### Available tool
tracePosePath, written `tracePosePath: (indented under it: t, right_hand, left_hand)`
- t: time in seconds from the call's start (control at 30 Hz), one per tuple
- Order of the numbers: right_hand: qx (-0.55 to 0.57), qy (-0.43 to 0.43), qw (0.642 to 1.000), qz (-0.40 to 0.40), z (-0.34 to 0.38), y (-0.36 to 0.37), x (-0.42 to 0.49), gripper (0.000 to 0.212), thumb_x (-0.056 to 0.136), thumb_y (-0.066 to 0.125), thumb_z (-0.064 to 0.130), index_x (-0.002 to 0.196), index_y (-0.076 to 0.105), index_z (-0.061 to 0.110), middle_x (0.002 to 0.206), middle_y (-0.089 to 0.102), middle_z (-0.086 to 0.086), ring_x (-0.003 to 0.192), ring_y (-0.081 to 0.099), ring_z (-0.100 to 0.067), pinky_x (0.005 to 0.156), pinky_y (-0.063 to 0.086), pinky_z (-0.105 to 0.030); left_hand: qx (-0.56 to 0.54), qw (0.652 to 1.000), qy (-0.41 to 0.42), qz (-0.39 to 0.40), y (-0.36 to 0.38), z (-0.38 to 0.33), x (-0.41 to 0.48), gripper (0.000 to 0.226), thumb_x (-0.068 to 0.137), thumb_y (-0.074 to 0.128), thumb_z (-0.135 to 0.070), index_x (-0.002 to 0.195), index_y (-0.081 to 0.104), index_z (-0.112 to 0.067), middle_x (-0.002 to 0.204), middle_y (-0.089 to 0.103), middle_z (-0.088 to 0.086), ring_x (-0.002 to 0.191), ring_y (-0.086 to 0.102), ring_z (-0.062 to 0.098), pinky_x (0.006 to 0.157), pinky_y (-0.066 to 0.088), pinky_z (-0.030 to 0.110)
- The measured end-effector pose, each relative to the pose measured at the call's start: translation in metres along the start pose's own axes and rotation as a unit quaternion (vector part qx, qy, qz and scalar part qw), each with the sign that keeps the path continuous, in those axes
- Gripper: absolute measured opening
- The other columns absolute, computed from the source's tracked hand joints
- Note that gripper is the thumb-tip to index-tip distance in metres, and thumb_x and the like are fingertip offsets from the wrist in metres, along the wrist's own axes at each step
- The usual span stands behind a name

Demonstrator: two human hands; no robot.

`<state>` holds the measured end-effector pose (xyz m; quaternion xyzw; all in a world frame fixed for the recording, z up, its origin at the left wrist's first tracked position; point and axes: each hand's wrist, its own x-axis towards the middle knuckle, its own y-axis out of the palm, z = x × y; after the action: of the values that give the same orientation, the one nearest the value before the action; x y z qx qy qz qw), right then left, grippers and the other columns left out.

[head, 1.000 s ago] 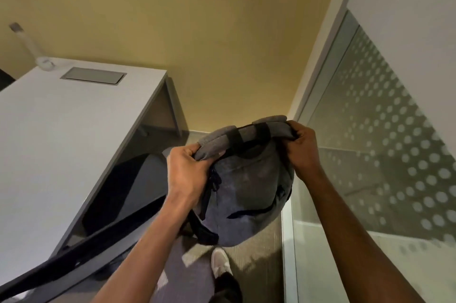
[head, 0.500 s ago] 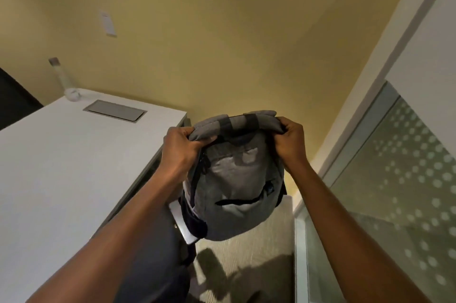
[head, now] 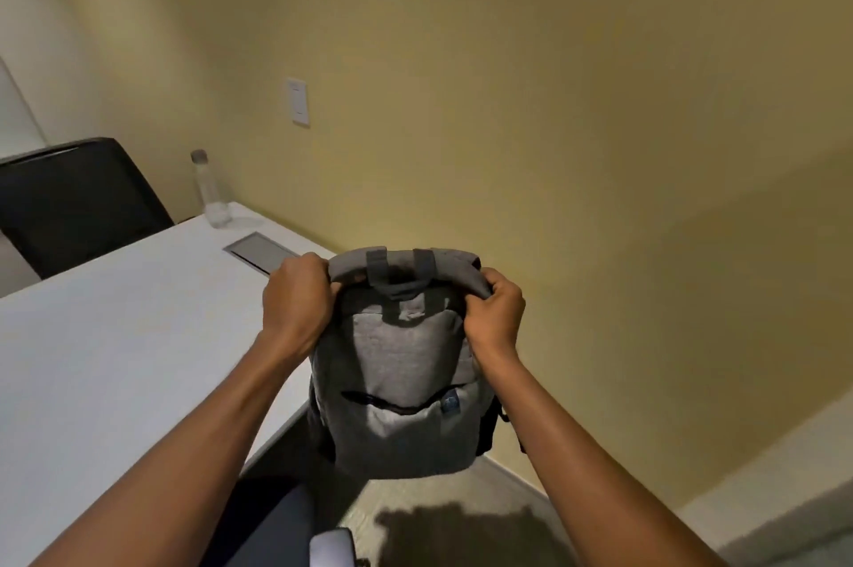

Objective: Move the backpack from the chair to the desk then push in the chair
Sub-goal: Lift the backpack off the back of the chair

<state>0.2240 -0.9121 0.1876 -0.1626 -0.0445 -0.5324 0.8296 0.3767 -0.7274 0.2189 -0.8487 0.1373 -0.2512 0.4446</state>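
A grey backpack hangs upright in the air just past the right edge of the white desk. My left hand grips its top left corner and my right hand grips its top right corner. The pack's bottom is above the floor, beside the desk's corner. Only a dark seat part and a pale armrest of the chair show at the bottom edge, below my arms.
A clear bottle stands at the desk's far end next to a grey cable hatch. A second black chair sits behind the desk at the left. A yellow wall is close ahead, with a switch plate.
Both hands have lifted the backpack higher and swung it left toward the desk. My view has turned up and left, so the glass partition at the right is gone from sight.
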Motion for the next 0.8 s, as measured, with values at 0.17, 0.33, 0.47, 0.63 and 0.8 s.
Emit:
tracePosePath:
  t: [0.17, 0.33, 0.47, 0.63, 0.8]
  right_hand:
    - [0.05, 0.017, 0.998, 0.027, -0.007, 0.067, 0.084, 0.051, 0.084, 0.055, -0.013, 0.065, 0.054, 0.034, 0.065, 0.054, 0.014, 0.055, 0.051, 0.005, 0.054, 0.038, -0.009]
    - [0.082, 0.03, 0.996, 0.038, -0.013, 0.13, 0.141, 0.029, 0.089, 0.057, -0.01, 0.085, 0.069, 0.016, 0.076, 0.063, 0.007, 0.06, 0.052, 0.007, 0.059, 0.043, -0.006]
    - [0.104, 0.062, 0.992, 0.047, -0.022, 0.176, 0.174, 0.019, 0.095, 0.061, -0.004, 0.089, 0.073, 0.009, 0.083, 0.068, 0.003, 0.064, 0.053, 0.003, 0.066, 0.046, -0.009]
    - [0.118, 0.126, 0.984, 0.047, -0.039, 0.215, 0.198, 0.048, 0.094, 0.064, -0.004, 0.064, 0.051, 0.03, 0.068, 0.053, 0.012, 0.056, 0.043, -0.002, 0.072, 0.047, -0.027]
    - [0.111, 0.148, 0.981, 0.054, -0.055, 0.243, 0.225, 0.048, 0.093, 0.065, -0.005, 0.059, 0.05, 0.024, 0.064, 0.055, 0.009, 0.056, 0.043, -0.006, 0.068, 0.048, -0.022]
  left_hand:
    - [-0.039, 0.998, -0.038, -0.013, 0.025, 0.009, 0.108, 0.014, 0.092, 0.068, -0.005, 0.086, 0.079, 0.001, 0.079, 0.071, 0.021, 0.076, 0.067, 0.045, 0.072, 0.06, 0.05]
    - [-0.057, 0.996, -0.069, -0.028, 0.043, 0.021, 0.202, 0.011, 0.093, 0.071, -0.002, 0.092, 0.08, 0.003, 0.079, 0.068, 0.016, 0.074, 0.062, 0.035, 0.07, 0.051, 0.041]
    - [-0.059, 0.995, -0.073, -0.014, 0.053, 0.03, 0.269, 0.012, 0.095, 0.071, -0.001, 0.097, 0.08, 0.006, 0.089, 0.075, 0.023, 0.086, 0.07, 0.041, 0.081, 0.061, 0.05]
    - [-0.067, 0.993, -0.093, -0.033, 0.078, 0.026, 0.316, 0.023, 0.093, 0.058, 0.011, 0.102, 0.079, 0.006, 0.098, 0.076, 0.025, 0.091, 0.072, 0.04, 0.086, 0.063, 0.055]
    - [-0.116, 0.978, -0.156, -0.074, 0.122, 0.042, 0.334, 0.032, 0.098, 0.047, 0.009, 0.105, 0.078, 0.002, 0.106, 0.076, 0.025, 0.101, 0.072, 0.042, 0.092, 0.06, 0.055]
